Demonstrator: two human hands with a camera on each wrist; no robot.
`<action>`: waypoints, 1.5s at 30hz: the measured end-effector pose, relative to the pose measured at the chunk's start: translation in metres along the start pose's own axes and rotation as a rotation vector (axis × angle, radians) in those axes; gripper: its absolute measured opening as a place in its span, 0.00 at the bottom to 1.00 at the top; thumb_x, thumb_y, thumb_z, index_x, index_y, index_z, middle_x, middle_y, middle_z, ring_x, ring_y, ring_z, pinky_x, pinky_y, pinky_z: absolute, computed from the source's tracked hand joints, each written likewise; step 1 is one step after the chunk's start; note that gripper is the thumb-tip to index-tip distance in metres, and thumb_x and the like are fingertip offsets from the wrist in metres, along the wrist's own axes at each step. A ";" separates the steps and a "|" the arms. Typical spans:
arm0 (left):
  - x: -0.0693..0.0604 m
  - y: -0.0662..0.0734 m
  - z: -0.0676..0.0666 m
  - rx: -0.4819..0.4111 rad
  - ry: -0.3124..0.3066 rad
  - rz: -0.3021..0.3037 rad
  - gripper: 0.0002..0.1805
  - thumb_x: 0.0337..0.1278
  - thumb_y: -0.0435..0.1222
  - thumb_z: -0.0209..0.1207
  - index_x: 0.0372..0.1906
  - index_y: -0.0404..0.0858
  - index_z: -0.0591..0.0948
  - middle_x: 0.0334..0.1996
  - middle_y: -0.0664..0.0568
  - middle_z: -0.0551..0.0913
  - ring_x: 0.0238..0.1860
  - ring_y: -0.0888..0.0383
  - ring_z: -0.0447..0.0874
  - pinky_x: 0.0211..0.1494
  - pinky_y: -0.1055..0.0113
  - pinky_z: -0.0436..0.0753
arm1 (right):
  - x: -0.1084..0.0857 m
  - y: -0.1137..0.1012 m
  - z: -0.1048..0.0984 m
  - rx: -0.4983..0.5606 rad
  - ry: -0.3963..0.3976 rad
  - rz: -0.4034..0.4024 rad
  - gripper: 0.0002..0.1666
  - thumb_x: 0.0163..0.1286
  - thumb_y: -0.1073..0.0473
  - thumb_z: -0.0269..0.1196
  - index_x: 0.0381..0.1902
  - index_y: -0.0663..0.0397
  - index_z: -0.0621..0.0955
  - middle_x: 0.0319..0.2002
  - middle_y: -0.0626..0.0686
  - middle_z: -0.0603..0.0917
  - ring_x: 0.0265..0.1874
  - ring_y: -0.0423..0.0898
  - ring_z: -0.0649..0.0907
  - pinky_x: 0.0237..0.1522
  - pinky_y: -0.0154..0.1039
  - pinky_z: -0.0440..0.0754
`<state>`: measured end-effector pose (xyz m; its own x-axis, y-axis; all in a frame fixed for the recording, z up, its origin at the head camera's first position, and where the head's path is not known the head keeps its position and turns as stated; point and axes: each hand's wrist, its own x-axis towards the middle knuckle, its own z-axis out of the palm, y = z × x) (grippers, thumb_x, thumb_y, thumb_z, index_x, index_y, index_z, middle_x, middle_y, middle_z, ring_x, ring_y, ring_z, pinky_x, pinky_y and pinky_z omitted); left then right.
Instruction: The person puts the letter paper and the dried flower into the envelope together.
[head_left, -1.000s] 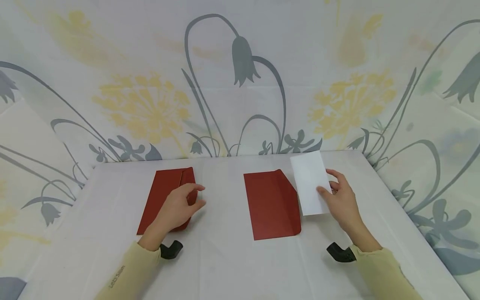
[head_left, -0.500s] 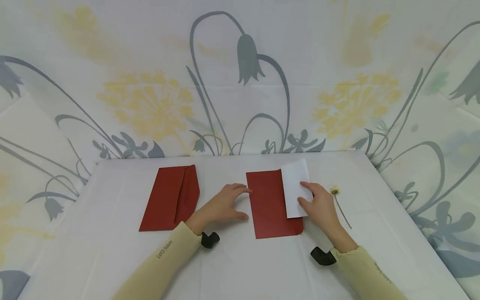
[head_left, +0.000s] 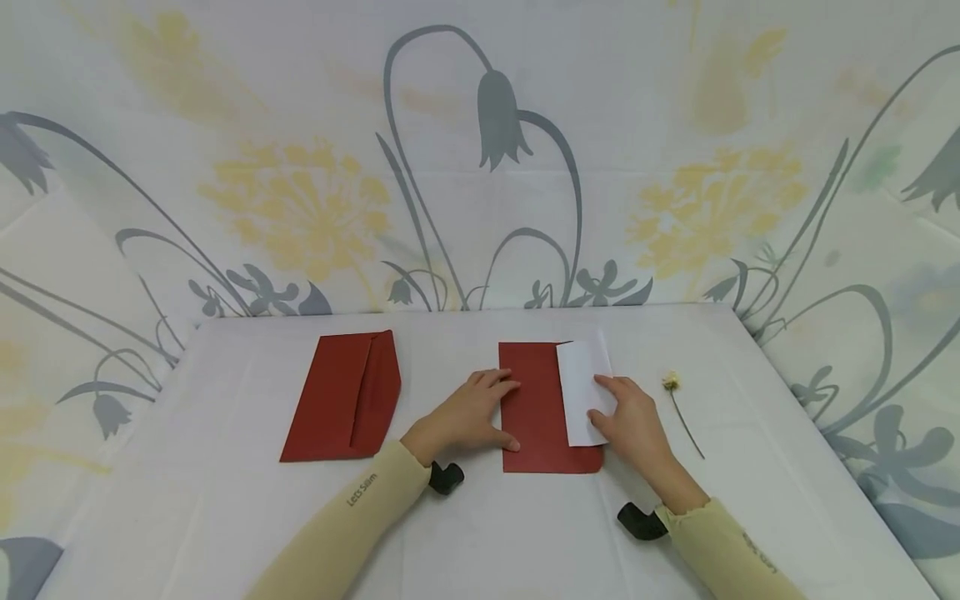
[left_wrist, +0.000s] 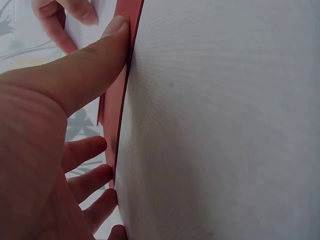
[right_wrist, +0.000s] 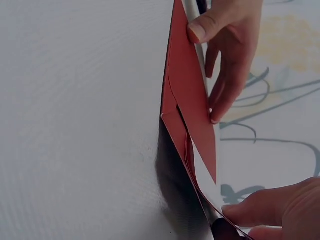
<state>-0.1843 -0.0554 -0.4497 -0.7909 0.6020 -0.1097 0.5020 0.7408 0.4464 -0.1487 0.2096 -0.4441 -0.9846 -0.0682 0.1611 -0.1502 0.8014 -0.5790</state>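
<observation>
A red envelope (head_left: 531, 417) lies flat on the table with its flap side to the right. Along its left edge, my left hand (head_left: 467, 415) presses with spread fingers; the thumb (left_wrist: 112, 37) rests on top in the left wrist view. My right hand (head_left: 636, 421) pinches the right side of a folded white card (head_left: 582, 400) over the flap. The card's left edge is at the envelope's mouth; in the right wrist view the white card (right_wrist: 202, 167) shows beside the red fold. How far it is inside, I cannot tell.
A second red envelope (head_left: 326, 400) with its flap unfolded lies to the left. A dried pale flower (head_left: 682, 410) on a thin stem lies right of my right hand. Behind the white table (head_left: 225, 517) hangs a flower-patterned cloth (head_left: 300, 100).
My right hand has brought the white card leftward and down onto the envelope's flap, uncovering the dried flower. My left hand has moved right from the other envelope to this one's left edge.
</observation>
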 end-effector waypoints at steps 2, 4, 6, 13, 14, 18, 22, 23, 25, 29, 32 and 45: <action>0.000 0.000 0.001 0.012 -0.007 -0.004 0.51 0.49 0.58 0.71 0.76 0.43 0.64 0.77 0.50 0.55 0.75 0.49 0.52 0.73 0.54 0.62 | -0.001 0.000 0.001 0.001 0.012 0.006 0.30 0.59 0.69 0.67 0.60 0.73 0.76 0.54 0.71 0.78 0.54 0.66 0.78 0.54 0.60 0.78; 0.001 0.000 0.002 0.028 -0.009 -0.006 0.51 0.49 0.59 0.70 0.76 0.42 0.63 0.77 0.51 0.55 0.75 0.49 0.52 0.72 0.53 0.64 | -0.001 0.001 0.001 0.003 0.031 0.012 0.30 0.58 0.69 0.67 0.59 0.73 0.76 0.53 0.71 0.78 0.54 0.67 0.78 0.54 0.60 0.77; 0.002 0.000 0.003 0.047 -0.012 -0.007 0.51 0.50 0.60 0.69 0.76 0.42 0.63 0.77 0.51 0.55 0.75 0.49 0.52 0.72 0.53 0.64 | -0.002 0.001 0.003 0.005 0.057 0.027 0.30 0.58 0.69 0.67 0.59 0.73 0.76 0.53 0.71 0.78 0.54 0.67 0.78 0.55 0.61 0.76; -0.002 0.004 0.001 0.065 -0.031 -0.002 0.55 0.47 0.62 0.69 0.77 0.43 0.61 0.78 0.49 0.53 0.76 0.48 0.51 0.71 0.53 0.66 | -0.002 -0.004 0.009 0.028 0.103 0.114 0.34 0.59 0.68 0.65 0.63 0.75 0.71 0.52 0.71 0.69 0.48 0.67 0.77 0.51 0.60 0.77; -0.004 0.004 0.001 0.070 -0.038 0.001 0.56 0.45 0.63 0.70 0.77 0.44 0.60 0.78 0.49 0.52 0.76 0.48 0.51 0.71 0.54 0.66 | -0.002 -0.005 0.010 0.033 0.102 0.124 0.35 0.59 0.68 0.65 0.64 0.75 0.70 0.52 0.71 0.68 0.47 0.66 0.77 0.50 0.59 0.77; -0.008 0.004 0.001 0.076 -0.064 0.010 0.63 0.37 0.64 0.73 0.78 0.46 0.58 0.79 0.47 0.50 0.77 0.48 0.48 0.73 0.54 0.63 | -0.002 -0.007 0.011 0.061 0.089 0.147 0.36 0.59 0.68 0.66 0.65 0.75 0.69 0.52 0.70 0.68 0.48 0.66 0.76 0.53 0.59 0.76; -0.007 0.003 0.001 0.086 -0.063 0.013 0.63 0.36 0.65 0.73 0.78 0.45 0.58 0.79 0.47 0.49 0.77 0.49 0.47 0.74 0.55 0.61 | -0.003 -0.008 0.011 0.101 0.037 0.133 0.36 0.58 0.66 0.68 0.64 0.74 0.71 0.53 0.71 0.71 0.53 0.66 0.75 0.57 0.59 0.74; -0.006 0.004 0.000 0.089 -0.062 0.012 0.63 0.36 0.65 0.73 0.78 0.44 0.58 0.79 0.47 0.49 0.77 0.49 0.47 0.74 0.56 0.60 | -0.003 -0.007 0.011 0.111 0.023 0.120 0.35 0.59 0.66 0.69 0.63 0.73 0.72 0.53 0.71 0.72 0.54 0.66 0.75 0.58 0.59 0.73; -0.005 0.003 0.000 0.097 -0.058 0.013 0.63 0.36 0.65 0.73 0.78 0.44 0.58 0.79 0.48 0.49 0.77 0.49 0.47 0.74 0.56 0.60 | -0.002 -0.006 0.011 0.120 -0.004 0.097 0.32 0.60 0.65 0.69 0.62 0.71 0.75 0.54 0.70 0.75 0.55 0.65 0.76 0.58 0.59 0.73; -0.003 0.003 -0.001 0.107 -0.056 0.019 0.63 0.37 0.66 0.72 0.78 0.43 0.58 0.79 0.48 0.49 0.77 0.49 0.47 0.74 0.56 0.61 | 0.001 0.000 0.008 0.118 -0.036 0.081 0.25 0.65 0.64 0.65 0.60 0.66 0.79 0.50 0.67 0.81 0.50 0.62 0.80 0.51 0.55 0.78; -0.003 0.003 -0.002 0.111 -0.065 0.020 0.63 0.37 0.66 0.72 0.78 0.43 0.58 0.79 0.48 0.48 0.78 0.49 0.46 0.74 0.56 0.60 | 0.005 0.005 0.004 0.125 -0.047 0.115 0.29 0.67 0.64 0.63 0.66 0.65 0.74 0.47 0.67 0.83 0.45 0.59 0.82 0.44 0.52 0.80; -0.007 0.005 -0.002 0.038 -0.085 0.014 0.66 0.38 0.62 0.75 0.79 0.38 0.55 0.80 0.47 0.45 0.79 0.51 0.42 0.77 0.53 0.53 | 0.015 -0.003 0.017 0.220 -0.146 0.158 0.38 0.67 0.63 0.65 0.72 0.61 0.64 0.48 0.63 0.82 0.43 0.54 0.83 0.40 0.48 0.82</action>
<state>-0.1769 -0.0564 -0.4452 -0.7521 0.6340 -0.1797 0.5267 0.7422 0.4144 -0.1647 0.1959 -0.4531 -0.9974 -0.0504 -0.0519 0.0056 0.6618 -0.7496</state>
